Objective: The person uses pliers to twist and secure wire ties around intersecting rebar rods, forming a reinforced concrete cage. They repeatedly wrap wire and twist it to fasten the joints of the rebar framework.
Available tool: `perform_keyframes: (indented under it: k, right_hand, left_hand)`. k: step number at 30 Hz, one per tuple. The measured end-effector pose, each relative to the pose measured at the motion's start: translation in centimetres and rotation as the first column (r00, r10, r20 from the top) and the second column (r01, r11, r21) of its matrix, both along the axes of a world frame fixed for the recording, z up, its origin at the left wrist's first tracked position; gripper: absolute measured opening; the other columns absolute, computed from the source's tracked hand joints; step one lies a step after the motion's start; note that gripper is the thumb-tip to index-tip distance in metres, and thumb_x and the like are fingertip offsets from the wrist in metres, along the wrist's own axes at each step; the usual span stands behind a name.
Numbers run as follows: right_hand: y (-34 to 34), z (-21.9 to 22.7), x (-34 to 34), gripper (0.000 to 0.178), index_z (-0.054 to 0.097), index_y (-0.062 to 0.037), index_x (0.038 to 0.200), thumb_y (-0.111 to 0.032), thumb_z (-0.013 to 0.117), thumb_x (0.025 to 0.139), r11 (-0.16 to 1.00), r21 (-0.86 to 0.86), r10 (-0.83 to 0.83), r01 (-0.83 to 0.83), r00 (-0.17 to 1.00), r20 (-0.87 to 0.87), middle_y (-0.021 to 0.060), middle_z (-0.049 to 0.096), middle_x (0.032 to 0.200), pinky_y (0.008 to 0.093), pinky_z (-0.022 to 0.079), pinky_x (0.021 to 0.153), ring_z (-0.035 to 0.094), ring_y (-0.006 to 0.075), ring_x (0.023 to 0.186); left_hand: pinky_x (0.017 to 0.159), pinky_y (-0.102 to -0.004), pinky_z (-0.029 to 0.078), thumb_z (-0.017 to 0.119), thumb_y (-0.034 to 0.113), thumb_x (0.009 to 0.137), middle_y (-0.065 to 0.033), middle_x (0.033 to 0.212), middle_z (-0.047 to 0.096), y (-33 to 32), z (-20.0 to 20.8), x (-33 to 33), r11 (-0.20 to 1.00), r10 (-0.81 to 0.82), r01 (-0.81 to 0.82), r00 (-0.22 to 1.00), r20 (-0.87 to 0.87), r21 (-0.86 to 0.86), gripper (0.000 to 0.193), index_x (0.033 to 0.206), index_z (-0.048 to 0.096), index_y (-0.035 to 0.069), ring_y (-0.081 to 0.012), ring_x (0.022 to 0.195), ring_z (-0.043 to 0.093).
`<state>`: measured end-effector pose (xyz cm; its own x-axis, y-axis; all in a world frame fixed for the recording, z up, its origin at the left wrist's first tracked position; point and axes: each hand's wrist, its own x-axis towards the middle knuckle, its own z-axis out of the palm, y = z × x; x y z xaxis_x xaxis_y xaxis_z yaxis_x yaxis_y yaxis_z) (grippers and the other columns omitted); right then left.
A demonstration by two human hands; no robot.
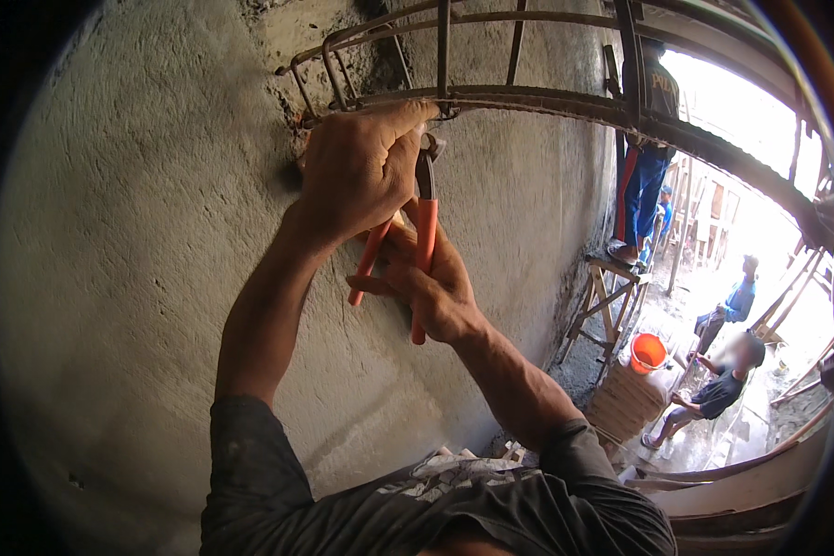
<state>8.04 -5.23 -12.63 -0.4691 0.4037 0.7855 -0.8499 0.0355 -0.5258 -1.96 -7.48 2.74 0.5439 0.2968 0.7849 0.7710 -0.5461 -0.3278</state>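
Observation:
My right hand (447, 289) grips a pair of pincers (425, 222) with orange handles. The handles stand apart in a V, and the metal jaws point upward just below a steel reinforcing bar (528, 98). Close beside the jaws, my left hand (361, 171) is raised to the same bar with its fingers bent and its index finger reaching along the bar. Whatever its fingertips pinch is hidden behind the hand. The bar belongs to a rebar cage (443, 46) with bent stirrups, whose left end meets a rough patch in the plastered wall (157, 204).
At the right, a person (653, 139) stands on a wooden trestle (612, 301). Lower down are an orange bucket (648, 353) on stacked bags (621, 398) and two people, one in blue (739, 298) and one in dark clothes (718, 394). Timber lies around them.

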Motion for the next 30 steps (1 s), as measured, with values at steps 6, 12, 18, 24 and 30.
perform_keyframes:
  k: [6, 12, 18, 24, 30]
  right_hand:
    - [0.2, 0.0, -1.7, 0.084, -0.002, -0.0127, 0.164, -0.007, 0.048, 0.097, 0.996, -0.052, -0.067, 0.066, 0.998, -0.011, 0.0225, 0.043, 0.15, 0.0618, 0.046, 0.111, 0.047, 0.0333, 0.14]
    - [0.3, 0.9, -2.1, 0.08, 0.007, -0.0072, 0.161, 0.005, 0.047, 0.093, 0.982, -0.017, -0.19, 0.189, 0.978, -0.088, 0.021, 0.048, 0.144, 0.0516, 0.057, 0.104, 0.057, 0.0302, 0.129]
    - [-0.3, 1.3, -3.0, 0.072, 0.007, -0.0047, 0.16, -0.002, 0.047, 0.101, 0.97, -0.166, -0.192, 0.177, 0.979, -0.075, 0.0197, 0.055, 0.125, 0.0485, 0.063, 0.093, 0.065, 0.0241, 0.108]
    - [-0.1, 1.3, -3.2, 0.052, 0.019, -0.0036, 0.152, -0.016, 0.044, 0.108, 0.894, -0.028, -0.436, 0.448, 0.882, 0.179, 0.0129, 0.063, 0.098, 0.0364, 0.064, 0.071, 0.069, 0.0178, 0.083]
    - [-0.6, 1.7, -4.7, 0.034, 0.042, -0.0028, 0.136, -0.026, 0.043, 0.111, 0.828, -0.137, -0.548, 0.544, 0.836, 0.006, 0.009, 0.065, 0.092, 0.0323, 0.058, 0.066, 0.068, 0.0157, 0.073]
  left_hand:
    - [0.051, -0.0273, 0.054, 0.058, 0.011, 0.101, -0.0137, 0.084, 0.076, 0.4, 0.0, -0.2, 0.998, -0.059, 0.059, 0.998, 0.001, 0.0, 0.024, 0.115, 0.074, -0.002, -0.014, 0.064, 0.07]
    - [0.053, -0.0275, 0.057, 0.058, 0.011, 0.101, -0.0151, 0.084, 0.076, 0.1, 0.4, -0.2, 0.999, -0.032, 0.032, 0.999, -0.006, -0.029, 0.025, 0.114, 0.073, -0.004, -0.0149, 0.064, 0.071]
    - [0.054, -0.0285, 0.059, 0.057, 0.014, 0.102, -0.0179, 0.09, 0.077, 0.2, 0.4, -0.4, 0.997, -0.034, 0.035, 0.999, 0.015, -0.075, 0.026, 0.114, 0.073, -0.003, -0.0173, 0.068, 0.075]
    - [0.06, -0.0319, 0.061, 0.058, 0.008, 0.097, -0.0209, 0.091, 0.076, 0.5, 0.1, -0.3, 0.994, -0.104, 0.105, 0.994, 0.035, -0.024, 0.023, 0.11, 0.074, -0.004, -0.0231, 0.071, 0.077]
    - [0.063, -0.0316, 0.061, 0.059, 0.011, 0.098, -0.0199, 0.091, 0.077, 0.3, -0.2, -0.1, 0.993, -0.107, 0.11, 0.993, 0.059, -0.046, 0.025, 0.115, 0.072, -0.003, -0.0217, 0.073, 0.076]
